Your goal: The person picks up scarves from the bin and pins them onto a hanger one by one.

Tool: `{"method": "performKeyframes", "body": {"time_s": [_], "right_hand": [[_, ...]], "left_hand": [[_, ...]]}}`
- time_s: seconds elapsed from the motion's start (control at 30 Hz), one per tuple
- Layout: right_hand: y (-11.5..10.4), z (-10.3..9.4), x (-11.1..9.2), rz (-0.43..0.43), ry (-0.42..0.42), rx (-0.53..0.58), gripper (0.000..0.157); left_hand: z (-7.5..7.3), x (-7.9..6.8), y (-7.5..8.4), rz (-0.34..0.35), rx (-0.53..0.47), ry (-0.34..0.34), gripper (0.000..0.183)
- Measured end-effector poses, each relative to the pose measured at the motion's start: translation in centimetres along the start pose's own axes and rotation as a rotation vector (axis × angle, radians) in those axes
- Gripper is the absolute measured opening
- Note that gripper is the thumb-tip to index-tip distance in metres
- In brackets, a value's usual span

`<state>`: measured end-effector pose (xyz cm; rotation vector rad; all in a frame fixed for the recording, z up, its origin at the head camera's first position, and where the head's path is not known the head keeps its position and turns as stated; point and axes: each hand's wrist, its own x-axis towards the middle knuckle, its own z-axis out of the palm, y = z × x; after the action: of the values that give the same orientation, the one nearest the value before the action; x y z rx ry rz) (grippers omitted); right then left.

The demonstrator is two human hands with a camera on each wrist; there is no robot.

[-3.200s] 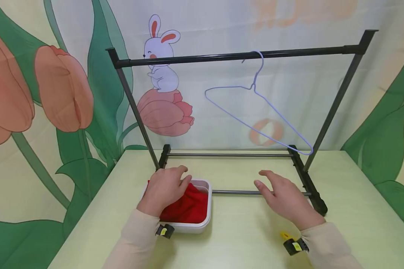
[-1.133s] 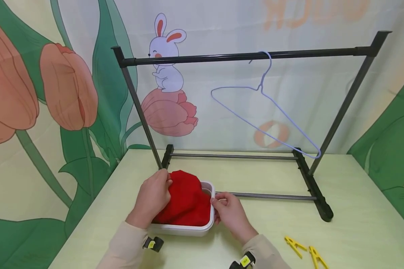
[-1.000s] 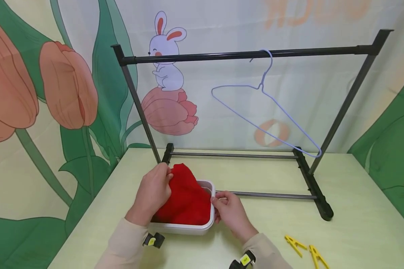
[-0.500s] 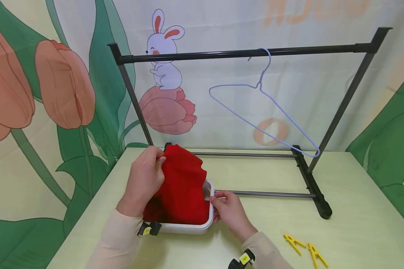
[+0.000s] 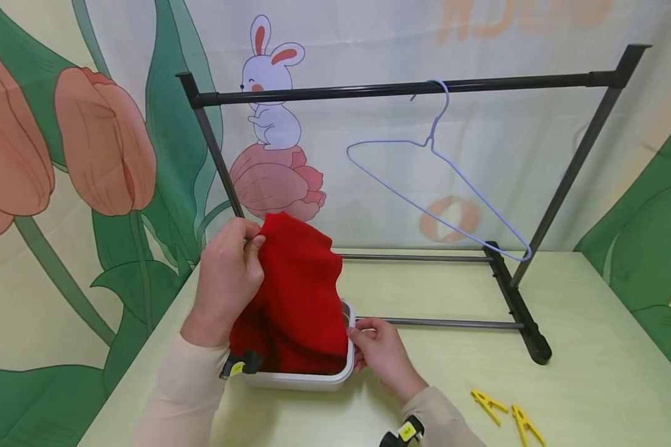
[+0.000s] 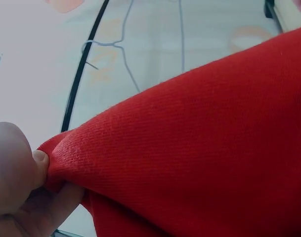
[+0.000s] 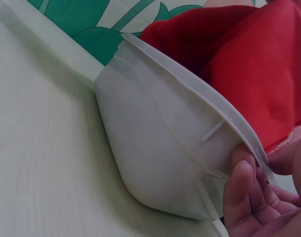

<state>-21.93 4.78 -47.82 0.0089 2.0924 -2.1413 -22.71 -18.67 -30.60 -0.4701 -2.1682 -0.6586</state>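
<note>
My left hand (image 5: 226, 276) pinches a corner of a red knit cloth (image 5: 296, 292) and holds it raised above a white plastic tub (image 5: 302, 380). The cloth's lower part is still inside the tub; its full shape is hidden by folds. In the left wrist view the thumb and fingers clasp the fabric (image 6: 190, 138) at its edge. My right hand (image 5: 386, 357) grips the tub's right rim between thumb and fingers, as the right wrist view shows on the tub wall (image 7: 155, 118).
A black rack (image 5: 335, 93) stands behind the tub on the pale table (image 5: 425, 391). From its top bar hangs a lilac wire hanger (image 5: 394, 192). Two yellow clothespins (image 5: 489, 406) lie to the right of my right hand.
Both hands came down to the tub, the right taking its rim and the left the cloth. Since then the left hand has risen leftward, drawing the cloth up; the right stays put.
</note>
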Motion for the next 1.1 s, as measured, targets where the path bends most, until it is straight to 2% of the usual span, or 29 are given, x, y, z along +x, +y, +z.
{"method": "performKeyframes", "body": {"time_s": [0.23,0.33,0.43,0.5,0.6,0.7,0.77,0.83,0.87,0.93,1.0,1.1], "right_hand": [[-0.1,-0.5,-0.1,-0.008,-0.016,-0.03,0.026],[-0.7,-1.7,-0.4,-0.021,-0.01,-0.121,0.028],[-2.3,-4.0,-1.2,-0.112,0.051,-0.278,0.025],[-4.0,-5.9,-1.9,-0.253,0.127,-0.394,0.019],[-7.3,-9.1,-3.1,-0.59,0.288,-0.562,0.009],[-10.6,-12.2,-3.9,-0.948,0.47,-0.676,0.005],[-12.6,-14.0,-4.2,-1.089,0.577,-0.72,0.006],[-14.4,-15.5,-4.0,-1.15,0.647,-0.756,0.012],[-15.2,-16.3,-3.8,-1.143,0.665,-0.78,0.016],[-16.3,-17.5,-3.3,-1.072,0.667,-0.84,0.027],[-17.0,-18.4,-2.7,-0.91,0.607,-0.898,0.038],[-17.2,-19.4,-2.0,-0.639,0.465,-0.973,0.054]], "left_hand": [[-0.5,2.2,0.4,0.051,-0.015,0.061,0.01],[-0.6,2.9,0.6,0.062,-0.02,0.075,0.01],[-0.6,3.2,0.7,0.062,-0.021,0.085,0.01],[-0.7,3.4,0.7,0.057,-0.021,0.092,0.01],[-0.8,3.6,0.8,0.051,-0.022,0.099,0.009],[-0.8,3.6,1.0,0.045,-0.024,0.101,0.009],[-0.8,3.6,1.0,0.038,-0.025,0.102,0.009],[-0.8,3.6,1.1,0.032,-0.026,0.102,0.009],[-0.8,3.6,1.2,0.031,-0.026,0.101,0.009],[-0.8,3.6,1.2,0.026,-0.026,0.1,0.008],[-0.7,3.6,1.3,0.025,-0.025,0.095,0.008],[-0.6,3.6,1.4,0.023,-0.026,0.088,0.008]]}}
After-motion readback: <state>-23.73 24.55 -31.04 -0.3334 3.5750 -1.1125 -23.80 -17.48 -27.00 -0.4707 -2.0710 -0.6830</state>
